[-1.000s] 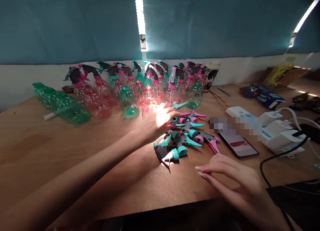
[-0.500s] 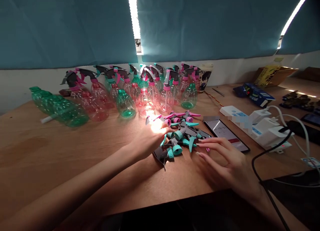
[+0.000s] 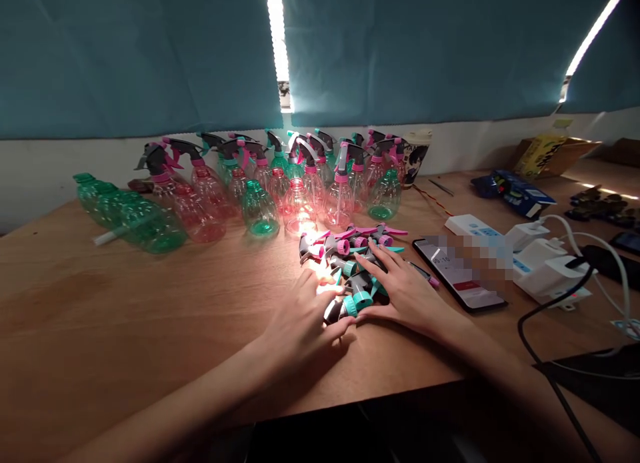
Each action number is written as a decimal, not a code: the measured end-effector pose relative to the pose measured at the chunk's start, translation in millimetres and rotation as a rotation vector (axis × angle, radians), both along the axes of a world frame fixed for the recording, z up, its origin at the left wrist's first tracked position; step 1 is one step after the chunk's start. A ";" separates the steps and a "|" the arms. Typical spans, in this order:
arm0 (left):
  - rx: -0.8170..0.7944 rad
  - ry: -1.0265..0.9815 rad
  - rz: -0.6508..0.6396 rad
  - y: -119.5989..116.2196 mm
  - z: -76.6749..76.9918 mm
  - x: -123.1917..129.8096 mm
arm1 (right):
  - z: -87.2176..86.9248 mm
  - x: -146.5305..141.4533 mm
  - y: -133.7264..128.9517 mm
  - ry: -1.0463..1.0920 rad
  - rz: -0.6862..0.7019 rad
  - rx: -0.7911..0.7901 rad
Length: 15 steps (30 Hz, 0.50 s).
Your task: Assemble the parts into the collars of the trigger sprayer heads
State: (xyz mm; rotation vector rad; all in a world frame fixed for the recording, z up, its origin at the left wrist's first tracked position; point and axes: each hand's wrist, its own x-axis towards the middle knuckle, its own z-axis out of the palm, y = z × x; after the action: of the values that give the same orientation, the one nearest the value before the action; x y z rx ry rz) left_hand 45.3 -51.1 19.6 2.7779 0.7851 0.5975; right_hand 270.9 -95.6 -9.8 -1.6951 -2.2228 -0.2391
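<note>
A pile of trigger spray heads with teal collars (image 3: pixel 363 299) lies on the wooden table (image 3: pixel 165 316) in front of me. Behind them are several spray heads with pink collars (image 3: pixel 343 247). My left hand (image 3: pixel 305 309) curves along the pile's left side, fingers apart and touching it. Over its right side my right hand (image 3: pixel 407 293) is spread, fingertips on the spray heads and thumb near my left thumb. My fingers partly hide the heads. Beyond stand clear green bottles (image 3: pixel 261 213) and pink bottles (image 3: pixel 299 206), several of them fitted with spray heads.
Several green bottles (image 3: pixel 135 216) lie at the left. To the right are a phone (image 3: pixel 463 283), a power strip (image 3: pixel 475 231) with white chargers, and a black cable (image 3: pixel 533 309). A paper cup (image 3: pixel 415 157) and a blue packet (image 3: pixel 523 193) sit farther back.
My right hand has moved left from the pile's edge onto it. My left hand has come down and nearer, its thumb now at the pile's front. The spray heads are closer together.
</note>
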 end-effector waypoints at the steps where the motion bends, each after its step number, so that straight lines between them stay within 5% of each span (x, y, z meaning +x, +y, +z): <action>1: 0.017 0.038 0.010 -0.7 -2.6 3.7 | -1.1 -1.3 1.7 -0.013 -0.007 0.001; 8: 0.076 0.185 0.054 4.6 -2.0 20.1 | -0.7 -9.0 9.3 -0.132 -0.066 -0.019; 15: -0.059 0.171 0.151 4.5 16.2 -12.1 | -3.3 -8.2 17.0 -0.162 -0.150 -0.070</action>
State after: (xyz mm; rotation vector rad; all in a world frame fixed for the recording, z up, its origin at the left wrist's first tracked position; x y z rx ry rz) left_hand 33.2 -46.5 35.8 2.7589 1.0380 0.3573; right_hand 262.6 -78.6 -13.1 -1.9468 -2.2415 -0.3511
